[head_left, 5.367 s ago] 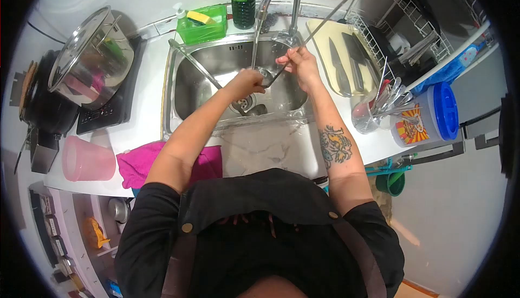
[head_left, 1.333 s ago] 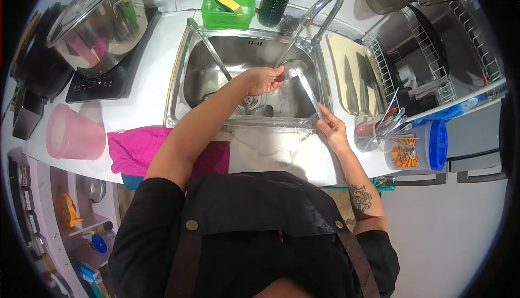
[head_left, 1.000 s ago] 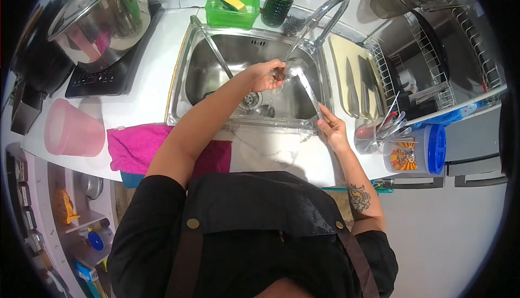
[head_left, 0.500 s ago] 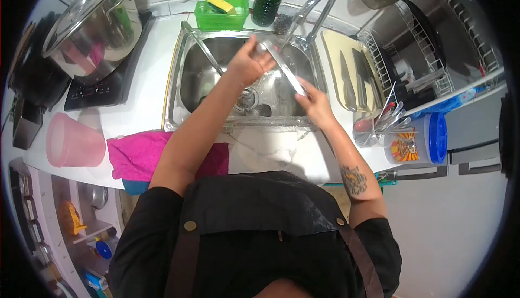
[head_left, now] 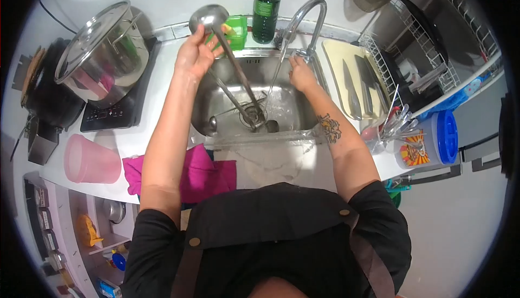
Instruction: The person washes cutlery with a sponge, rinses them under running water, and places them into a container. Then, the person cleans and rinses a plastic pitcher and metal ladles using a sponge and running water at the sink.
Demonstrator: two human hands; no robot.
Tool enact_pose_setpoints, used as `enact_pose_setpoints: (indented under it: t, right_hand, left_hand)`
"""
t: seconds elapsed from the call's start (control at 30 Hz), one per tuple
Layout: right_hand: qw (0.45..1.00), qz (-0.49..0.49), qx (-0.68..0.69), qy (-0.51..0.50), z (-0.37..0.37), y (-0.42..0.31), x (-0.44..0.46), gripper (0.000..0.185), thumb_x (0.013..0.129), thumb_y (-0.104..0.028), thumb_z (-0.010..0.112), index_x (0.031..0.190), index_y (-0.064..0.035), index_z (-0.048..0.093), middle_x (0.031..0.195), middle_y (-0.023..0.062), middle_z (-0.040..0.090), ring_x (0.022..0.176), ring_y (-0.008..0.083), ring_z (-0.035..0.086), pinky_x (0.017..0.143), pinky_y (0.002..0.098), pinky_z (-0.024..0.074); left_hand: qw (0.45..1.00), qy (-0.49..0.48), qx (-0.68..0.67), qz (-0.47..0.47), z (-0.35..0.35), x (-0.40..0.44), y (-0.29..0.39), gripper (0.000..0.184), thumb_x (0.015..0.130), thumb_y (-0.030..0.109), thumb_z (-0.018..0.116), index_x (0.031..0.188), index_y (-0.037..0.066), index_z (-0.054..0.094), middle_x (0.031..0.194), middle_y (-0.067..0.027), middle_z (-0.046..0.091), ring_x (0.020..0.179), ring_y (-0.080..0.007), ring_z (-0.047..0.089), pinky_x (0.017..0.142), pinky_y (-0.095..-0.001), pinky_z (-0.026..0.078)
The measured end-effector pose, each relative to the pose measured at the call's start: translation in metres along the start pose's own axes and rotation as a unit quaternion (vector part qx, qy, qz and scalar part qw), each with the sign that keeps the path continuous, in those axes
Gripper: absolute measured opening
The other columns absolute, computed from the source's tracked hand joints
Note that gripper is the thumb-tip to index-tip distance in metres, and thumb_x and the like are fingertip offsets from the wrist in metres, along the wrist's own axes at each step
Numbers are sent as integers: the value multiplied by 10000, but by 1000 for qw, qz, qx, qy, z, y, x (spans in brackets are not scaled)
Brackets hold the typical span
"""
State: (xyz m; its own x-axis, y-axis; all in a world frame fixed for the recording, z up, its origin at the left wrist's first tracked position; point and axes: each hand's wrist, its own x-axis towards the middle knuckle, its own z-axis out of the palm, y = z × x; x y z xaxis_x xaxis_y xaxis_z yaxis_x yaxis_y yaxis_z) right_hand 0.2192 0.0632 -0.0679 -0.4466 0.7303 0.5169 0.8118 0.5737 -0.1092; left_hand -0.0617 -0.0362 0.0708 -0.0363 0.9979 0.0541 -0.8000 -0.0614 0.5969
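Note:
My left hand (head_left: 196, 54) is raised over the sink's back left corner, fingers closed around the neck of a steel ladle (head_left: 209, 18). The ladle's bowl points up, and its long handle slants down into the steel sink (head_left: 216, 140). At the base of the curved faucet (head_left: 320, 19), my right hand (head_left: 301, 73) grips the faucet handle, which its fingers mostly cover. A thin stream of water falls from the spout. Other long-handled utensils (head_left: 227, 93) lie in the sink near the drain, their ends partly hidden.
Knives (head_left: 352, 89) lie on a cutting board (head_left: 334, 54) to the right, beside a dish rack (head_left: 374, 46). A bottle of green liquid (head_left: 266, 13) and a green caddy (head_left: 238, 30) stand behind. On the left are a large pot (head_left: 103, 54), a pink container (head_left: 92, 160) and a magenta cloth (head_left: 203, 176).
My right hand has let go of the ladle's handle and moved to the faucet. My left hand has carried the ladle left, bowl up. The camera view has shifted slightly.

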Motion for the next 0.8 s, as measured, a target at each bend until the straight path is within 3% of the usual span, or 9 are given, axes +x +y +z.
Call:
enact_pose_setpoints:
  t: [0.07, 0.2, 0.27, 0.33, 0.4, 0.53, 0.67, 0.73, 0.8]
  right_hand:
    - [991, 68, -10, -118, -14, -10, 0, 390, 745, -130, 472, 1113, -2, 486, 1058, 166, 492, 1001, 291, 491, 885, 349, 376]
    - [955, 48, -86, -280, -41, -66, 26, 293, 718, -129, 484, 983, -48, 580, 967, 162, 544, 909, 287, 548, 777, 405, 445]
    - [955, 2, 10, -298, -38, -104, 33, 224, 717, -144, 488, 878, -59, 620, 831, 151, 588, 802, 299, 585, 710, 413, 471]
    - [975, -64, 79, -196, -24, -137, 47, 210, 726, -152, 479, 831, -45, 625, 725, 135, 600, 722, 312, 597, 698, 408, 477]
    - [974, 42, 68, -212, -29, -165, 83, 205, 744, -164, 467, 802, -43, 621, 778, 144, 595, 733, 314, 595, 668, 397, 481]
    - [998, 43, 13, 38, 5, -162, 153, 246, 779, -166, 474, 990, -79, 566, 918, 162, 564, 941, 306, 546, 759, 488, 426]
    - [995, 51, 35, 73, 37, -150, 179, 248, 785, -194, 485, 983, -74, 574, 925, 156, 564, 971, 294, 525, 781, 523, 397]
    - [992, 75, 15, -105, 37, -144, 187, 240, 779, -212, 515, 949, -58, 587, 925, 147, 560, 923, 312, 531, 778, 494, 412]
    - [990, 92, 56, -88, 28, -143, 187, 229, 732, -220, 573, 866, -35, 595, 962, 168, 551, 912, 332, 526, 787, 445, 423]
  left_hand:
    - [999, -1, 46, 11, -10, -6, -5, 283, 866, 210, 449, 1067, 11, 442, 1095, -130, 503, 1062, -284, 474, 874, -525, 396]
    - [998, 34, 50, 12, -25, -20, -15, 202, 875, 197, 439, 992, 33, 451, 974, -96, 520, 1016, -282, 504, 860, -507, 410]
    - [998, 26, 47, 23, -36, -22, -18, 214, 861, 213, 466, 993, 48, 498, 1038, -84, 540, 1059, -275, 484, 862, -514, 402]
    - [999, 19, 36, 27, -43, -25, -18, 193, 849, 210, 490, 968, 59, 509, 1012, -73, 548, 1057, -274, 486, 870, -505, 400]
    - [998, 36, 39, 33, -45, -30, -19, 185, 844, 207, 499, 960, 63, 513, 1011, -72, 551, 1056, -276, 486, 868, -497, 404]
    - [997, 53, 43, 40, -52, -34, -25, 174, 832, 217, 521, 931, 75, 533, 1038, -80, 554, 1036, -279, 502, 838, -469, 425]
    - [997, 56, -45, 6, -42, -38, -30, 289, 834, 241, 515, 1072, 82, 468, 1050, -92, 548, 1031, -275, 507, 854, -474, 406]
    - [997, 57, -52, 9, -48, -32, -37, 322, 843, 246, 501, 1117, 88, 440, 1050, -84, 548, 1020, -251, 509, 865, -446, 396]
    - [990, 122, -63, 45, -55, -24, -45, 309, 847, 234, 496, 1111, 82, 444, 1053, -77, 544, 1003, -223, 509, 868, -398, 392]
